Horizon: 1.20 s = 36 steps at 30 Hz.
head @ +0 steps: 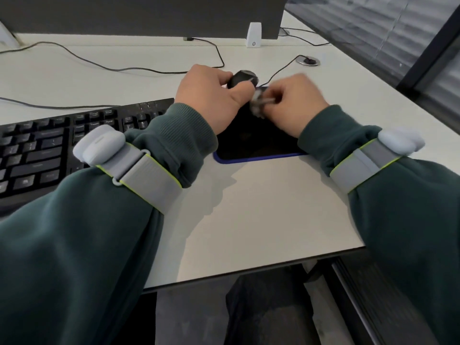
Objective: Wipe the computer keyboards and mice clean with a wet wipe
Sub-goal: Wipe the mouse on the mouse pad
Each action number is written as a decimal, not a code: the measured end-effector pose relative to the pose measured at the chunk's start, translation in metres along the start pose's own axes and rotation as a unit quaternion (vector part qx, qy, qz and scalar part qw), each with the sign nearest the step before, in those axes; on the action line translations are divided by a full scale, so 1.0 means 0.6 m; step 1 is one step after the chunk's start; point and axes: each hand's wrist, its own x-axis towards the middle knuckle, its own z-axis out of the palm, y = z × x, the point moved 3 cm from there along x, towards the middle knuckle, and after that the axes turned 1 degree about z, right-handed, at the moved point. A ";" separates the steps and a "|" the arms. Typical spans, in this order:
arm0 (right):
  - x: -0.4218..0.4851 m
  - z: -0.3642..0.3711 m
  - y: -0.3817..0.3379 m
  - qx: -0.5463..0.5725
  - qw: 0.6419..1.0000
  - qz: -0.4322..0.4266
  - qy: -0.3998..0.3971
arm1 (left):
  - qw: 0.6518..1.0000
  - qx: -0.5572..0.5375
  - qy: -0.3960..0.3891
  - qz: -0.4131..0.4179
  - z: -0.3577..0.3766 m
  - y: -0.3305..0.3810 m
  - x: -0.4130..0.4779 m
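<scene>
One pale desk [261,207] beside slatted blinds [373,28]; left hand [211,95] tight around mouse [242,78], right hand [296,103] around crumpled wipe [258,105].

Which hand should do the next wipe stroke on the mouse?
Right. The right hand pinches the wet wipe beside the mouse; the left hand grips the mouse.

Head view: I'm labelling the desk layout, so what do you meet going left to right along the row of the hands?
keyboard → left hand, gripping the mouse → mouse → wet wipe → right hand, pinching the wet wipe.
</scene>
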 end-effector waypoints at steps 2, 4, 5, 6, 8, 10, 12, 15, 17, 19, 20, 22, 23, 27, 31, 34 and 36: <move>0.001 0.009 0.002 -0.003 1.000 0.006 0.005 | 1.000 -0.008 -0.012 -0.005 0.002 0.002 -0.002; -0.001 0.005 -0.013 0.038 0.998 -0.002 0.059 | 1.000 -0.020 -0.008 -0.017 -0.001 0.002 -0.003; -0.005 0.004 -0.021 0.058 0.996 -0.013 0.071 | 0.999 -0.035 0.000 -0.028 -0.004 -0.001 -0.002; -0.009 0.005 -0.028 0.077 0.994 -0.026 0.069 | 0.998 -0.057 0.011 -0.039 -0.006 -0.005 -0.001; -0.015 0.007 -0.034 0.098 0.993 -0.046 0.053 | 0.993 -0.101 0.027 -0.060 -0.007 -0.012 0.002; -0.006 0.010 -0.020 0.047 0.998 -0.031 0.042 | 0.989 -0.127 0.026 -0.074 -0.005 -0.015 0.006; 0.006 0.005 0.003 -0.060 0.997 0.014 0.038 | 0.990 -0.122 0.009 -0.070 -0.003 -0.012 0.005; 0.015 -0.027 0.029 -0.137 0.987 0.068 0.048 | 0.998 -0.048 -0.016 -0.021 -0.006 -0.007 0.003; 0.016 -0.043 0.043 -0.189 0.977 0.096 0.016 | 0.997 0.066 -0.012 0.049 -0.005 -0.002 0.000; 0.013 -0.038 0.045 -0.232 0.968 0.085 -0.042 | 0.978 0.179 -0.006 0.108 0.004 0.005 -0.004; 0.010 -0.028 0.038 -0.241 0.967 0.049 -0.070 | 0.966 0.228 -0.009 0.123 0.009 0.007 -0.005; -0.001 -0.005 0.014 -0.227 0.965 -0.028 -0.127 | 0.945 0.299 -0.019 0.129 0.013 0.007 -0.007; -0.005 0.002 0.003 -0.216 0.963 -0.053 -0.156 | 0.939 0.321 -0.020 0.126 0.014 0.008 -0.005; 0.004 0.006 0.016 -0.292 0.934 0.010 -0.205 | 0.919 0.372 -0.021 0.124 0.013 0.013 -0.003; 0.021 -0.016 0.062 -0.323 0.916 0.140 -0.190 | 0.909 0.400 -0.032 0.114 0.021 0.019 -0.007; 0.019 -0.005 0.049 -0.251 0.939 0.105 -0.212 | 0.901 0.417 -0.035 0.118 0.026 0.021 -0.009; 0.015 0.006 0.037 -0.255 0.936 0.074 -0.232 | 0.893 0.430 -0.042 0.126 0.028 0.022 -0.011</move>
